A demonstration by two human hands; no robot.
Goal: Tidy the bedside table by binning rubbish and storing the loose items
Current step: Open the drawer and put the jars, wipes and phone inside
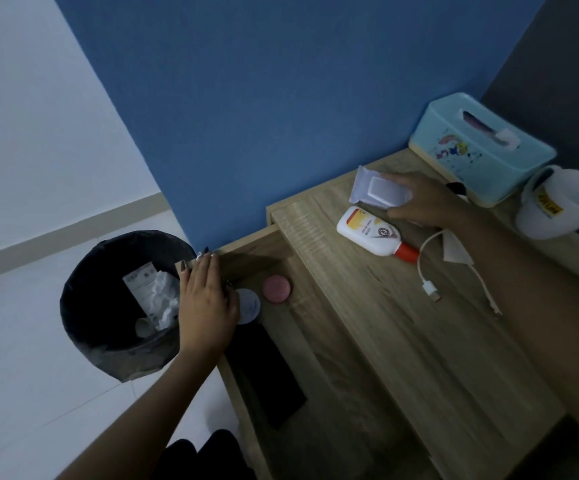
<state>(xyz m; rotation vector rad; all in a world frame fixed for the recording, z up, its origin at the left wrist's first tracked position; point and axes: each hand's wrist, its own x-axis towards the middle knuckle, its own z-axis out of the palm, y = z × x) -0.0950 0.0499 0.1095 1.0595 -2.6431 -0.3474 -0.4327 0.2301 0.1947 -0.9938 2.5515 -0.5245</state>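
While left hand (205, 299) rests flat on drawer (246, 258) front at 9 o'clock, right hand (423, 202) pinching wipes pack (371, 188) at 1 o'clock; probably soft, light, slick; grip by edges.

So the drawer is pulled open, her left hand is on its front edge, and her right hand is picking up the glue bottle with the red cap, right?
Not quite. In the head view the right hand has its grip on the white wipes packet, not the glue bottle, which lies untouched on the tabletop just in front of it. The rest holds: the drawer is open and the left hand rests on its front edge.
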